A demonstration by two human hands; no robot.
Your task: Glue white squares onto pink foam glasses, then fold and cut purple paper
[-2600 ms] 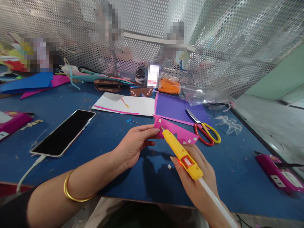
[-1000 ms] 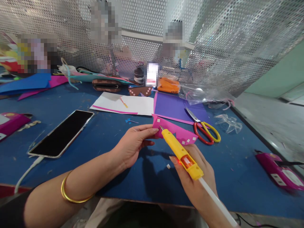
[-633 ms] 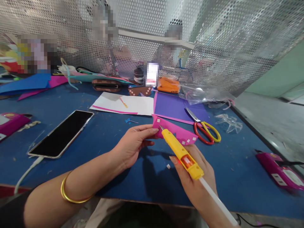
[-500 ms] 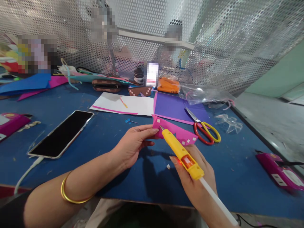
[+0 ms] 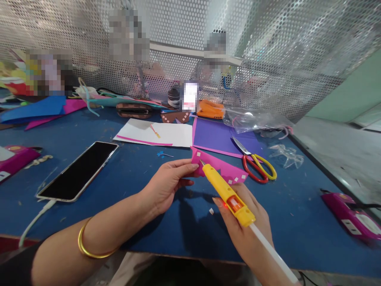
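My left hand point(image 5: 169, 180) pinches the left end of a pink paper cutout point(image 5: 222, 169) between thumb and fingers. Small white squares sit on the cutout near both ends. Wrapped in my right hand point(image 5: 251, 214) is a yellow hot glue gun point(image 5: 224, 190), a white glue stick point(image 5: 274, 254) running out of its back. The gun's metal tip meets or hovers just over the pink paper, below the upper left square; contact cannot be made out. A red light glows by my right thumb. One loose white square point(image 5: 211, 211) lies on the table beneath.
Scissors point(image 5: 256, 163) with red and yellow handles lie right of the cutout. White paper point(image 5: 166, 135) and purple sheets point(image 5: 217, 135) lie behind it. A phone point(image 5: 79, 171) on a cable is at left; purple power strips point(image 5: 351, 214) flank both sides. Perforated metal panel stands behind.
The view has tilted very slightly, so the scene sits a little lower. Both hands keep their hold, and the glue gun's tip stays at almost the same place by the cutout.
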